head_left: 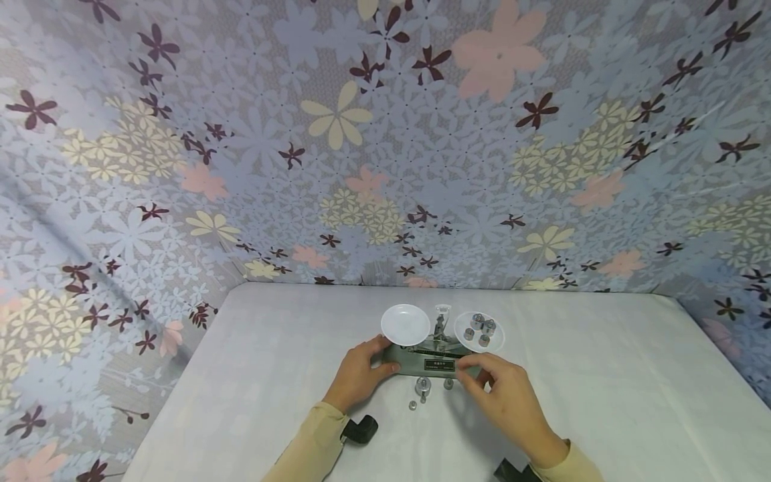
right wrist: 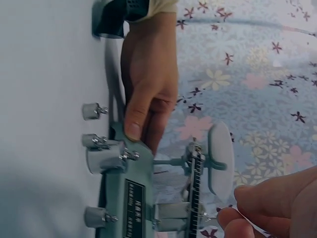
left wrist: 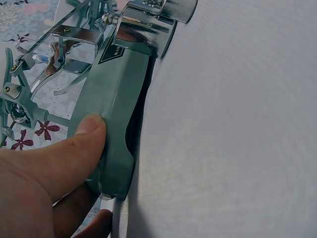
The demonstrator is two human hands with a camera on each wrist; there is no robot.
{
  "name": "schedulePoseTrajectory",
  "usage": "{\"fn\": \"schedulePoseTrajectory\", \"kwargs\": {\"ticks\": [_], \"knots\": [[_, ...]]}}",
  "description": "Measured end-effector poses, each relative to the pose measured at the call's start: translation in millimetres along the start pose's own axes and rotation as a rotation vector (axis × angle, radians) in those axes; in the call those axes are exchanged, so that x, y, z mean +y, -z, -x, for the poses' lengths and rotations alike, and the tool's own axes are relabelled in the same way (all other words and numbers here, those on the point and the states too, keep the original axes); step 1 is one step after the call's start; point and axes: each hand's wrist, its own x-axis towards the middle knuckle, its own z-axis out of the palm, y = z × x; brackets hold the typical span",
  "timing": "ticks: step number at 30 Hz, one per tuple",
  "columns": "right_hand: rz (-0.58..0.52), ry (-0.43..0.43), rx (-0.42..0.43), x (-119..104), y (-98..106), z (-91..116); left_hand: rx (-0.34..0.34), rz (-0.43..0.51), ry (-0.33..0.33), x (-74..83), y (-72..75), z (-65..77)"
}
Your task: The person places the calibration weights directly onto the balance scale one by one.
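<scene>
Head view: a green metal pan balance (head_left: pixel 415 362) stands near the far edge of the white surface (head_left: pixel 289 321), between its far corners; the left hand (head_left: pixel 357 375) has its grip clamped on the base's left end; the right hand (head_left: pixel 506 398) has thumb and finger close together by the black graduated beam (right wrist: pixel 194 198), though I cannot tell whether they pinch anything; shiny silver weights (head_left: pixel 484 341) sit on the round white right pan (head_left: pixel 496 341), with more in front of the base; I'd judge this an adjusting step; next seems to want a light touch, base steady.
</scene>
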Motion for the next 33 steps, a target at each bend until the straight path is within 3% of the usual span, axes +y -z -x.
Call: {"fn": "schedulePoseTrajectory", "kwargs": {"ticks": [26, 33], "knots": [[-0.051, -0.082, -0.062, 13, -21, 15, 0.000, 0.015, -0.005, -0.3, 0.0, -0.2], [-0.062, -0.137, -0.074, 18, -27, 17, 0.002, 0.019, -0.004, 1.0, 0.7, 0.4]]}}
